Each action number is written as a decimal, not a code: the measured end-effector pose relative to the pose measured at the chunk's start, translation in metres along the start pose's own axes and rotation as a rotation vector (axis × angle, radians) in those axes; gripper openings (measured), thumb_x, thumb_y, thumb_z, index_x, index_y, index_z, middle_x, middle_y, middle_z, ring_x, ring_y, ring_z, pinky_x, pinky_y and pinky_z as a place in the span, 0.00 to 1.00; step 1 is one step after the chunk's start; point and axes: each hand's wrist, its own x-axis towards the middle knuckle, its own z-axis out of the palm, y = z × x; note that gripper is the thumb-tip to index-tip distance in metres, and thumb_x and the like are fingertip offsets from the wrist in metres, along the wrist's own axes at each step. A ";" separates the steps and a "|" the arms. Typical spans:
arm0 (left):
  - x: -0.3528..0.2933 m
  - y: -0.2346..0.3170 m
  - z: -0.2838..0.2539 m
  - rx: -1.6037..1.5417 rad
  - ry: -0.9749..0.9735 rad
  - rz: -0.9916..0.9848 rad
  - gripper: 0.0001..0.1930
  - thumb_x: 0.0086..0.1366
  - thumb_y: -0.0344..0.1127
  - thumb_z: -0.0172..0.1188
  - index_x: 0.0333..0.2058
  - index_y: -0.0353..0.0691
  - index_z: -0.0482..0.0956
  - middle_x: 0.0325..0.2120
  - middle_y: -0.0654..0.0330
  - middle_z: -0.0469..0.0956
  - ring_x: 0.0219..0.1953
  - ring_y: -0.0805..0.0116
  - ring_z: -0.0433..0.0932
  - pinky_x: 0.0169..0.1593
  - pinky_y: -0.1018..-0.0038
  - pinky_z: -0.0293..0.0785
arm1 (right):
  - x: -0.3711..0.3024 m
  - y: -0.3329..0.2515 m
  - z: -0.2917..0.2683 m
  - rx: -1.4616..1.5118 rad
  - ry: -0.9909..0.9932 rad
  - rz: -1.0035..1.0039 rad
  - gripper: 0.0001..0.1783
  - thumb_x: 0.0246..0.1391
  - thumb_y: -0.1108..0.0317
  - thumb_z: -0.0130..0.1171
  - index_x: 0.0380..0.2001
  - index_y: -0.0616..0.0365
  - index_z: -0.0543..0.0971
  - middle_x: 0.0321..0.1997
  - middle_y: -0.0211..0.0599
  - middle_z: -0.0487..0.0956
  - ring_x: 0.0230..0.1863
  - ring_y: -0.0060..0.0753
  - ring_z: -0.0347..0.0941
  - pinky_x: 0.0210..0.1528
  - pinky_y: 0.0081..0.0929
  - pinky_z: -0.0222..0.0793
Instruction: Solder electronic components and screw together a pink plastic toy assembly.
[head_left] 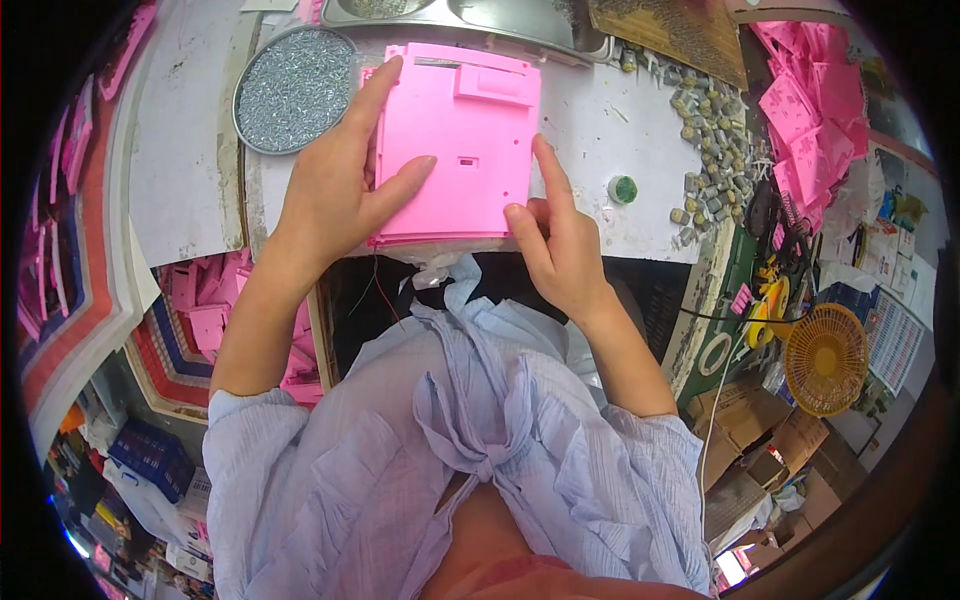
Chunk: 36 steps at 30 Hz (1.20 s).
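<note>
A flat, roughly square pink plastic casing [450, 190] lies at the near edge of the white worktop, with small holes, a central slot and a raised block near its far right corner. My left hand [335, 185] grips its left side, thumb over the face and index finger along the far left corner. My right hand [565, 250] holds the lower right edge between thumb and fingers. Below the casing's near edge hang thin wires [378, 285], one of them red. What lies beneath the casing is hidden.
A round tray of small metal screws [295, 90] sits left of the casing. To the right are a small green-topped cylinder [622, 189] and many small motor-like metal parts [712, 170]. Pink pieces [815, 110] pile up far right; a metal tray [480, 18] stands behind.
</note>
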 end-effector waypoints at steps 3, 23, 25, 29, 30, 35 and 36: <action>-0.001 -0.003 -0.001 -0.041 0.002 -0.068 0.41 0.61 0.41 0.70 0.69 0.36 0.62 0.48 0.41 0.82 0.46 0.49 0.85 0.50 0.64 0.80 | 0.007 -0.001 -0.001 0.017 -0.029 -0.018 0.39 0.64 0.63 0.60 0.73 0.63 0.59 0.21 0.40 0.76 0.21 0.37 0.76 0.28 0.31 0.70; -0.038 0.010 0.016 0.067 0.230 -0.257 0.26 0.64 0.27 0.67 0.61 0.38 0.77 0.40 0.63 0.72 0.28 0.82 0.66 0.32 0.82 0.64 | 0.030 -0.029 -0.025 -0.580 -0.334 -0.128 0.44 0.63 0.50 0.61 0.73 0.64 0.58 0.19 0.43 0.79 0.22 0.51 0.80 0.27 0.42 0.75; -0.038 0.003 0.016 0.019 0.196 -0.320 0.25 0.65 0.27 0.67 0.61 0.37 0.76 0.42 0.62 0.73 0.31 0.81 0.67 0.35 0.82 0.66 | 0.034 -0.037 -0.027 -0.673 -0.367 -0.154 0.44 0.63 0.47 0.60 0.71 0.67 0.60 0.17 0.43 0.79 0.21 0.52 0.79 0.26 0.44 0.75; -0.040 -0.018 0.027 -0.267 0.263 -0.280 0.26 0.64 0.30 0.68 0.60 0.33 0.73 0.40 0.58 0.73 0.32 0.73 0.68 0.37 0.75 0.69 | 0.048 -0.047 -0.033 -0.689 -0.383 -0.232 0.41 0.62 0.48 0.60 0.67 0.69 0.66 0.17 0.45 0.79 0.21 0.51 0.80 0.27 0.45 0.75; -0.042 -0.014 0.022 -0.172 0.181 -0.342 0.27 0.65 0.31 0.67 0.61 0.33 0.71 0.41 0.56 0.74 0.37 0.69 0.72 0.41 0.73 0.71 | 0.047 -0.046 -0.038 -0.703 -0.400 -0.236 0.39 0.62 0.48 0.60 0.66 0.68 0.68 0.17 0.45 0.79 0.21 0.51 0.80 0.26 0.45 0.75; -0.019 0.019 0.003 0.229 0.182 -0.134 0.28 0.62 0.31 0.67 0.61 0.38 0.73 0.49 0.53 0.76 0.52 0.59 0.75 0.59 0.64 0.68 | 0.062 -0.050 -0.047 -0.743 -0.431 -0.261 0.33 0.62 0.51 0.60 0.63 0.64 0.73 0.18 0.45 0.79 0.23 0.52 0.80 0.27 0.46 0.75; -0.018 0.025 0.004 0.360 0.230 0.005 0.28 0.63 0.30 0.66 0.62 0.39 0.73 0.51 0.53 0.77 0.56 0.57 0.75 0.64 0.63 0.66 | 0.062 -0.053 -0.049 -0.746 -0.452 -0.253 0.32 0.62 0.52 0.59 0.61 0.65 0.73 0.19 0.46 0.80 0.24 0.53 0.80 0.27 0.47 0.75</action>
